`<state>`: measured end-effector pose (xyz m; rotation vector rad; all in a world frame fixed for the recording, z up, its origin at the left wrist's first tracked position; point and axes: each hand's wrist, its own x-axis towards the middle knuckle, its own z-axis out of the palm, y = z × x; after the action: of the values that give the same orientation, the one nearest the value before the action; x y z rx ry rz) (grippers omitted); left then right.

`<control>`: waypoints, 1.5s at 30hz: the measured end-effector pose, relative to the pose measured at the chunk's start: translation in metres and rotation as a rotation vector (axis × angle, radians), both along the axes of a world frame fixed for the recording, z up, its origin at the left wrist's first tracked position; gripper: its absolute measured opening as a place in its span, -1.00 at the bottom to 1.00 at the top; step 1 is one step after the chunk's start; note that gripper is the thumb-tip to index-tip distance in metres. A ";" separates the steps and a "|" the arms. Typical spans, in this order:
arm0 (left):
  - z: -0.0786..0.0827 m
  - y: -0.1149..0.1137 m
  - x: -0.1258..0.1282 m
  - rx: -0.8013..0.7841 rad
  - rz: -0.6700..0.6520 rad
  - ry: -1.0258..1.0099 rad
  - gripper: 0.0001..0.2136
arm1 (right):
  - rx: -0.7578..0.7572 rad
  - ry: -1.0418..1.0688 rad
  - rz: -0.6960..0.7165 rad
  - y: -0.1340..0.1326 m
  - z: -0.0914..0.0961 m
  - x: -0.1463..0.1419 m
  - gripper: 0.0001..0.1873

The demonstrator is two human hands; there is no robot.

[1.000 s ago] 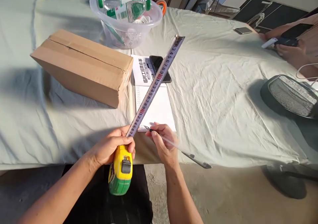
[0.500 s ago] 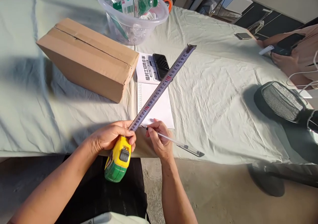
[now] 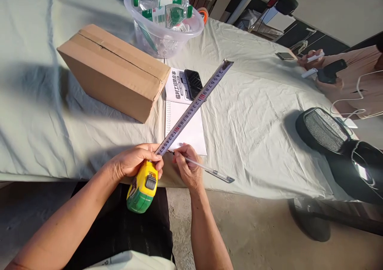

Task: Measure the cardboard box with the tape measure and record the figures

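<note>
My left hand [image 3: 137, 160] is closed on a yellow and green tape measure [image 3: 143, 187], its thumb pressing the blade near the case mouth. The pulled-out blade slants up and right across an open notebook [image 3: 191, 128], its hooked end beyond the page. Between the fingertips of my right hand [image 3: 189, 164] is a clear-barrelled pen [image 3: 214, 171], its tip beside the blade close to my left fingers. A dark phone [image 3: 193, 82] lies on the notebook's printed upper page, partly behind the blade. Left of the notebook sits a closed cardboard box [image 3: 116, 76].
A clear plastic basin [image 3: 164, 35] holding several bottles stands behind the box, with an orange tape roll [image 3: 204, 14] next to it. At the right are a black mesh-topped object [image 3: 321, 128] and another person's arm [image 3: 356, 76]. A second phone [image 3: 285, 56] lies near the far edge.
The view has shifted slightly. My right hand and the pen have moved a little left, toward the tape. The other person's hand at the right has lifted into view, holding a white object.
</note>
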<state>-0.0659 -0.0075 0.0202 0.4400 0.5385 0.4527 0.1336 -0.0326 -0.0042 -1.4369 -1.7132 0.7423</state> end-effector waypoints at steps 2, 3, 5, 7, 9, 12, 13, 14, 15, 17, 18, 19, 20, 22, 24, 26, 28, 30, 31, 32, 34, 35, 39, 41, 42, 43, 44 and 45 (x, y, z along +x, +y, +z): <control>0.000 0.000 0.000 0.001 0.002 0.001 -0.68 | -0.002 -0.002 -0.004 0.000 0.001 0.000 -0.85; 0.000 0.000 0.000 0.002 0.003 0.000 -0.68 | -0.003 -0.003 -0.006 0.001 0.001 -0.001 -0.85; 0.000 0.000 -0.001 0.004 0.007 -0.002 -0.69 | -0.004 0.000 -0.010 0.001 0.002 -0.001 -0.85; 0.001 0.000 -0.001 0.000 0.008 0.001 -0.70 | -0.007 0.008 -0.011 0.001 0.003 -0.002 -0.85; 0.002 0.000 -0.001 -0.003 0.009 0.003 -0.71 | -0.013 0.013 -0.011 0.001 0.003 -0.002 -0.85; 0.003 0.000 0.000 -0.003 0.007 0.002 -0.73 | -0.020 -0.004 -0.013 0.001 0.003 -0.001 -0.85; 0.003 0.000 0.000 -0.001 0.005 0.002 -0.74 | -0.022 -0.010 -0.014 0.001 0.003 -0.001 -0.85; 0.003 0.000 0.000 0.002 0.003 0.004 -0.76 | -0.023 -0.013 -0.013 0.001 0.003 -0.002 -0.85; 0.003 0.000 0.000 0.005 0.001 0.006 -0.78 | -0.026 -0.013 -0.013 0.002 0.003 -0.002 -0.85; 0.003 0.000 0.000 0.010 0.002 0.013 -0.83 | -0.033 -0.005 -0.011 0.002 0.004 -0.002 -0.85; 0.004 0.000 0.000 0.011 0.005 0.016 -0.84 | -0.034 0.000 -0.010 0.002 0.005 -0.002 -0.85; 0.004 -0.001 0.000 0.010 0.009 0.019 -0.85 | -0.034 0.004 -0.010 0.001 0.005 -0.003 -0.84; 0.004 -0.001 -0.001 0.009 0.014 0.021 -0.85 | -0.033 0.006 -0.008 0.001 0.005 -0.002 -0.84; 0.004 -0.002 -0.001 0.002 0.020 0.023 -0.84 | -0.032 0.011 -0.001 0.001 0.005 -0.002 -0.83; 0.004 -0.002 -0.001 -0.004 0.017 0.025 -0.84 | -0.037 0.033 -0.003 0.000 0.004 0.000 -0.83; 0.004 -0.002 -0.001 -0.006 0.015 0.026 -0.84 | -0.041 0.069 -0.015 0.000 0.002 0.001 -0.83; 0.005 -0.002 -0.001 -0.003 0.015 0.026 -0.85 | -0.038 0.085 -0.027 0.000 0.001 0.002 -0.84; 0.005 -0.002 -0.001 0.001 0.013 0.024 -0.85 | -0.029 0.070 -0.028 0.000 0.001 0.002 -0.84; 0.005 -0.002 -0.001 0.002 0.013 0.023 -0.85 | -0.025 0.058 -0.028 0.001 0.001 0.001 -0.85; 0.005 -0.002 -0.001 0.003 0.013 0.023 -0.86 | -0.024 0.046 -0.025 0.001 0.000 0.001 -0.85; 0.005 -0.001 -0.001 0.006 0.014 0.025 -0.86 | -0.025 0.030 -0.019 0.001 0.000 0.001 -0.84; 0.005 -0.001 -0.001 0.008 0.013 0.026 -0.86 | -0.027 0.025 -0.016 0.001 0.000 0.001 -0.84; 0.006 -0.001 -0.001 0.019 0.003 0.027 -0.85 | -0.029 0.020 -0.016 0.000 0.001 0.001 -0.83; 0.006 -0.001 -0.001 0.019 0.001 0.031 -0.86 | -0.030 0.018 -0.019 0.000 0.000 0.001 -0.83; 0.006 0.000 -0.001 0.018 -0.003 0.033 -0.86 | -0.030 0.018 -0.020 0.000 0.000 0.001 -0.83; 0.006 0.000 -0.001 0.017 -0.005 0.035 -0.87 | -0.028 0.017 -0.022 0.000 0.000 0.000 -0.83; 0.006 0.000 -0.001 0.015 -0.007 0.036 -0.87 | -0.027 0.015 -0.023 0.000 0.000 0.000 -0.83; 0.007 0.000 -0.001 0.014 -0.008 0.037 -0.86 | -0.026 0.014 -0.024 0.000 0.000 0.000 -0.84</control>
<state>-0.0666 -0.0078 0.0267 0.4649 0.5693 0.4418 0.1337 -0.0324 -0.0039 -1.4642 -1.6787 0.7626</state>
